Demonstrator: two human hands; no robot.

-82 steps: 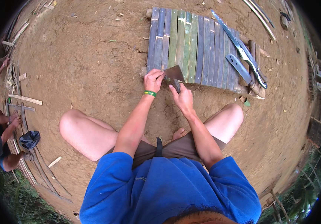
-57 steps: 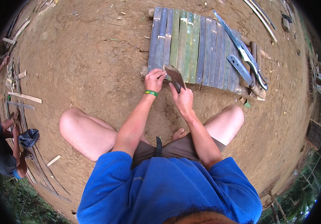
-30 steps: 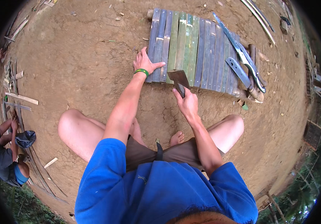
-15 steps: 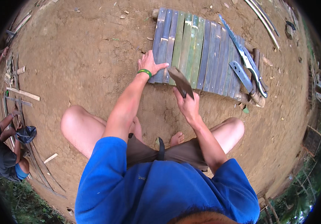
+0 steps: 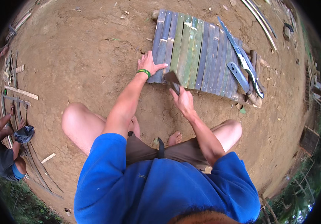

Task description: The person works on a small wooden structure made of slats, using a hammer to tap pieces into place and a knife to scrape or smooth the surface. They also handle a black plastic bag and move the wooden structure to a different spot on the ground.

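Left hand: the left hand (image 5: 150, 65) lies flat just above the centre of the frame, fingers spread, palm pressed on the near left corner of the slat mat (image 5: 201, 56); a green wristband (image 5: 143, 71) sits at the wrist.
Right hand: the right hand (image 5: 183, 100) is at centre frame, fingers wrapped tight round the handle of a small hatchet (image 5: 173, 80).
Hatchet: its dark head rests against the mat's near edge, just right of the left hand's thumb.
Slat mat: grey and green bamboo slats side by side on bare dirt, upper centre, running toward the top.
Spare blades: two long knives (image 5: 244, 69) lie across the mat's right end, upper right.
Sitter: knees wide on the ground, bare foot (image 5: 174, 138) tucked in, lower centre.
Far left edge: another person (image 5: 3, 149) crouches by loose bamboo strips (image 5: 22, 92).
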